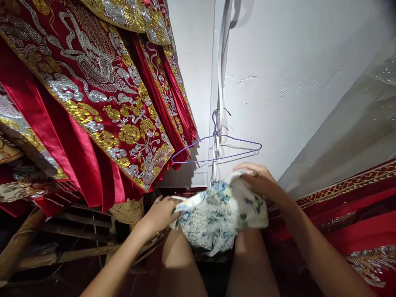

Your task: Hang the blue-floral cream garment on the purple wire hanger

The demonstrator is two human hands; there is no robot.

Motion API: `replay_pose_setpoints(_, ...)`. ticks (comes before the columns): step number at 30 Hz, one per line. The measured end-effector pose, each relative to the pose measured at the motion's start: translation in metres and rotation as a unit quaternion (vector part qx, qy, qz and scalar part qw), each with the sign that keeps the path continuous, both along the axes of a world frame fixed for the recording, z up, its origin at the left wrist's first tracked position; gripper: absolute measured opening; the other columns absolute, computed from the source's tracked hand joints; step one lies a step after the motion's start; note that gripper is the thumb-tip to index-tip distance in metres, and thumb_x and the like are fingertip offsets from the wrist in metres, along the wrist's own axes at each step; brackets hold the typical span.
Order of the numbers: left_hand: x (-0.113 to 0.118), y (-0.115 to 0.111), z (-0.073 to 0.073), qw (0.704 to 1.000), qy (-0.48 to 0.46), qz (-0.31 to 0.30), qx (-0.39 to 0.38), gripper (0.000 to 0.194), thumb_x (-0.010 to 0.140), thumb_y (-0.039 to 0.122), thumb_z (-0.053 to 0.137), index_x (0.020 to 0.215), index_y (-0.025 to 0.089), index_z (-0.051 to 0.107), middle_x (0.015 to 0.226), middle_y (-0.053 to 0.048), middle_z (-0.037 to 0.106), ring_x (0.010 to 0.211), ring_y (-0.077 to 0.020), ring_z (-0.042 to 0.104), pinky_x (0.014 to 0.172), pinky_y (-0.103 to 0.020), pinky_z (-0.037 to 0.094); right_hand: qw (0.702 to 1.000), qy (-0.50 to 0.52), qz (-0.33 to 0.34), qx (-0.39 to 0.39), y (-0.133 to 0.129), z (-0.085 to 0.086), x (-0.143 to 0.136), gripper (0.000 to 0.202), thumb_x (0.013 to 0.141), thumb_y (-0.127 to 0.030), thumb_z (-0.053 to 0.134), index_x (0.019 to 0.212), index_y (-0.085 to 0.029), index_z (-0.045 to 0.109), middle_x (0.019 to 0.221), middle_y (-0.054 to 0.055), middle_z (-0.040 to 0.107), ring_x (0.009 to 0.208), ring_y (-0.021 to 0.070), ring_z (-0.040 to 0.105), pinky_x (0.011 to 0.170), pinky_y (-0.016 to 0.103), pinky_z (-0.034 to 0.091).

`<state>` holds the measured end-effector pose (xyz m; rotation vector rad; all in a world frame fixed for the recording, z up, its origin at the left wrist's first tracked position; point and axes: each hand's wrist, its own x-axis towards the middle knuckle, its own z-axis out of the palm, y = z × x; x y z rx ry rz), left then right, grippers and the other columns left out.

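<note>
A white garment (210, 218) with a blue and green floral print and a gathered, crinkled middle hangs between my two hands, above my thighs. My left hand (162, 212) grips its left edge, near a thin white strap. At the upper right edge, my right hand (258, 179) has its fingers closed on the cloth, slightly blurred. Just beyond the garment, a purple wire hanger (201, 160) hangs bare against the wall by its hook. Folds hide the garment's full shape.
Red pleated costumes with gold and silver sequins (130, 132) hang at the left. A white cord (220, 70) runs down the pale wall (293, 53). Bamboo poles (83, 252) and a woven basket (128, 211) stand low left. Red embroidered cloth (365, 231) lies at right.
</note>
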<state>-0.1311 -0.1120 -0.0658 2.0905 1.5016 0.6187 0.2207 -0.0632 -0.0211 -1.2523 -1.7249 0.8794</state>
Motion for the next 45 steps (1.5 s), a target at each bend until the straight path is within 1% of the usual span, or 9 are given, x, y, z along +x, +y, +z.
replay_pose_setpoints(4,0.001,0.023,0.029,0.991,-0.017,0.051,0.122,0.006,0.077,0.024,0.064,0.079,0.022,0.07,0.099,-0.012,0.07,0.101,-0.0329,0.062,0.093,-0.04,0.045,0.991,-0.002,-0.068,0.112,0.047,-0.006,-0.008,0.053,0.085,-0.028,0.055,0.137,-0.023,0.063,0.141,0.008,0.063,0.133,0.0293,0.053,0.111,0.042,0.04)
replay_pose_setpoints(8,0.003,0.049,0.041,0.977,-0.056,0.095,0.183,0.015,0.079,0.024,0.06,0.066,0.022,0.055,0.08,-0.006,0.062,0.076,-0.0242,0.058,0.074,-0.031,0.043,0.994,-0.064,-0.038,0.085,0.072,-0.031,-0.005,0.038,0.088,-0.034,0.052,0.119,-0.02,0.07,0.12,0.01,0.073,0.116,0.0291,0.062,0.099,0.04,0.046)
replay_pose_setpoints(13,0.01,0.069,0.035,0.974,-0.073,0.157,0.144,0.011,0.074,0.017,0.063,0.066,0.021,0.057,0.066,-0.001,0.058,0.061,-0.0196,0.05,0.066,-0.028,0.036,0.993,-0.098,-0.045,0.054,0.057,-0.044,0.007,0.025,0.089,-0.037,0.048,0.076,-0.02,0.062,0.066,-0.001,0.059,0.069,0.0188,0.056,0.063,0.028,0.04)
replay_pose_setpoints(21,0.029,0.081,0.045,0.97,-0.078,0.123,0.196,0.022,0.068,0.016,0.066,0.061,0.022,0.046,0.068,0.001,0.054,0.067,-0.0186,0.05,0.066,-0.028,0.036,0.996,-0.063,-0.057,0.017,0.034,-0.034,0.013,0.028,0.086,-0.037,0.051,0.064,-0.022,0.043,0.064,-0.004,0.043,0.065,0.015,0.043,0.058,0.026,0.032)
replay_pose_setpoints(27,0.048,0.091,0.071,0.96,-0.064,0.052,0.267,0.012,0.075,0.016,0.06,0.075,0.022,0.049,0.078,-0.001,0.058,0.071,-0.0182,0.051,0.073,-0.028,0.039,0.999,-0.016,0.025,0.02,0.022,-0.039,0.006,0.026,0.087,-0.036,0.05,0.065,-0.022,0.043,0.062,-0.005,0.034,0.059,0.0132,0.034,0.055,0.026,0.028)
replay_pose_setpoints(32,0.065,0.095,0.085,0.961,-0.093,-0.02,0.261,0.036,0.082,0.016,0.052,0.116,0.021,0.063,0.102,-0.005,0.069,0.088,-0.0214,0.061,0.084,-0.029,0.043,0.997,-0.025,-0.033,0.065,-0.001,-0.034,0.014,0.032,0.085,-0.026,0.052,0.113,-0.022,0.066,0.058,-0.008,0.037,0.052,0.0127,0.031,0.053,0.026,0.028)
replay_pose_setpoints(37,0.064,0.102,0.087,0.963,-0.092,-0.028,0.25,0.028,0.084,0.017,0.045,0.094,0.02,0.071,0.093,-0.006,0.072,0.086,-0.0227,0.063,0.086,-0.03,0.044,0.977,0.016,-0.192,0.085,0.003,-0.016,0.045,0.082,0.08,-0.031,0.063,0.156,-0.024,0.033,0.068,-0.006,0.054,0.05,0.0123,0.038,0.049,0.025,0.033)
replay_pose_setpoints(41,0.059,0.108,0.092,0.957,-0.062,-0.014,0.285,0.02,0.086,0.022,0.048,0.086,0.02,0.068,0.092,-0.007,0.066,0.09,-0.0238,0.06,0.086,-0.033,0.044,0.984,-0.062,-0.155,0.067,0.02,0.015,0.075,0.038,0.082,-0.04,0.065,0.112,-0.018,0.073,0.063,-0.002,0.054,0.06,0.0157,0.049,0.057,0.027,0.037)
replay_pose_setpoints(45,0.049,0.113,0.09,0.954,-0.11,0.109,0.258,0.03,0.077,0.037,0.069,0.101,0.019,0.069,0.1,-0.008,0.065,0.098,-0.0272,0.059,0.088,-0.035,0.045,0.987,-0.007,0.105,-0.119,0.01,0.038,0.084,0.048,0.083,-0.059,0.065,0.061,-0.017,0.064,0.056,0.001,0.054,0.051,0.0147,0.047,0.048,0.027,0.034)
